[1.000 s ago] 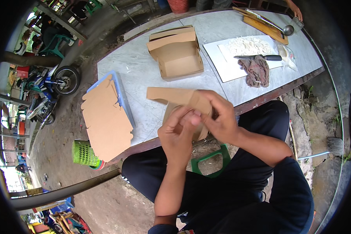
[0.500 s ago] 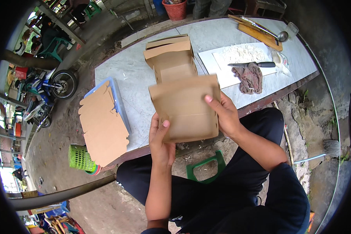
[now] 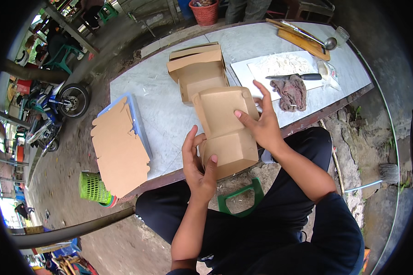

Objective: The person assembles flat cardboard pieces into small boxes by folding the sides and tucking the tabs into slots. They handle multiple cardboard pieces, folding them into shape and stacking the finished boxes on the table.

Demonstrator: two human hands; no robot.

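Observation:
A brown cardboard food box (image 3: 229, 149) with its lid raised is held over the table's near edge. My left hand (image 3: 201, 167) grips the lower left side of its base, thumb on the inner wall. On the lid's right side, my right hand (image 3: 261, 121) holds with the thumb inside and the index finger stretched away. Beyond it stand several nested folded boxes (image 3: 197, 75), their lids up. To the left, flat cardboard blanks (image 3: 119, 151) lie on a blue tray (image 3: 140, 123) and hang over the table's edge.
On the grey table (image 3: 163, 105), a white board (image 3: 261, 85) carries white shreds, a knife (image 3: 298, 77) and a brown cloth (image 3: 290, 93). A ladle (image 3: 329, 43) rests by a wooden board (image 3: 303, 43) at the far right. Below are a green stool (image 3: 238, 197) and a green basket (image 3: 94, 185).
The box has tilted and turned, so its lid now stands fully spread above the base. My right index finger has stretched out, and my left hand has shifted slightly right.

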